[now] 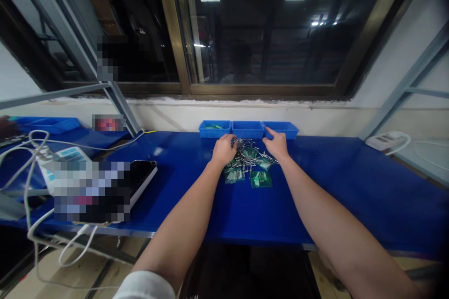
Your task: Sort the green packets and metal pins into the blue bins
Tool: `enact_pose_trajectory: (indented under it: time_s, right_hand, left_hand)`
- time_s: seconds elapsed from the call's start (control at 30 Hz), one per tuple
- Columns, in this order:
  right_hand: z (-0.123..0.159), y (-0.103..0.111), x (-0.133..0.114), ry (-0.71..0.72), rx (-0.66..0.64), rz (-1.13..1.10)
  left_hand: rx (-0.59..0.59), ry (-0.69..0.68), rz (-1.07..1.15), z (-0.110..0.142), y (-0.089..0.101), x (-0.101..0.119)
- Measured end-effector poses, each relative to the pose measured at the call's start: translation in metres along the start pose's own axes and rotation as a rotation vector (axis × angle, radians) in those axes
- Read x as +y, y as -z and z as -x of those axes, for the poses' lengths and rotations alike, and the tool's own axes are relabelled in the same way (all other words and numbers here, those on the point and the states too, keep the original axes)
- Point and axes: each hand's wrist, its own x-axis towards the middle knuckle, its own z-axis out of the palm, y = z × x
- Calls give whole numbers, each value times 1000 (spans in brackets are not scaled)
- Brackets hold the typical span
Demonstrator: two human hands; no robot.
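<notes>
A loose pile of thin metal screw-like pins (247,161) lies on the blue table, mixed with small green plastic packets (261,179) that hold pale pieces. At the pile's left edge is my left hand (224,149), its fingers curled inward; what they hold, if anything, is hidden. My right hand (278,145) is over the far right of the pile, index finger stretched towards a blue bin and thumb apart from it. Behind the pile stand the left blue bin (214,133) with green packets in it, the middle blue bin (247,133) and the right blue bin (286,133).
On the left of the blue table (336,187) lies a dark-screened device (143,170) with white cables (35,187). Grey metal posts (121,107) rise nearby. A person's hand (7,127) is by another blue tray (52,124). A white power strip (387,140) sits far right.
</notes>
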Motion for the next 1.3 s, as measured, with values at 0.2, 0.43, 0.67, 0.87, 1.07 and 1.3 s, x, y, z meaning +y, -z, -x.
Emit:
enact_pose_trajectory:
  time_s: [0.2,0.43,0.67,0.87,1.07,1.3]
  right_hand:
    - [0,1,4,-95,22,129]
    - [-1,-2,12,-99,-18,200]
    - [1,-1,12,-101,-55,205]
    - [3,1,6,-125,-93,197]
    - [3,1,3,-133,-111,210]
    - [2,0,3,-145,-120,224]
  left_hand:
    - [-59,23,-34,0,-1,-2]
    - [-83,9,-40,1,-2,-3]
    - [-103,-8,-10,1,-3,-3]
    - [-125,-14,-26,2,-1,0]
    - [-131,-23,-27,2,-2,-1]
    - [-139,-25,-42,2,0,1]
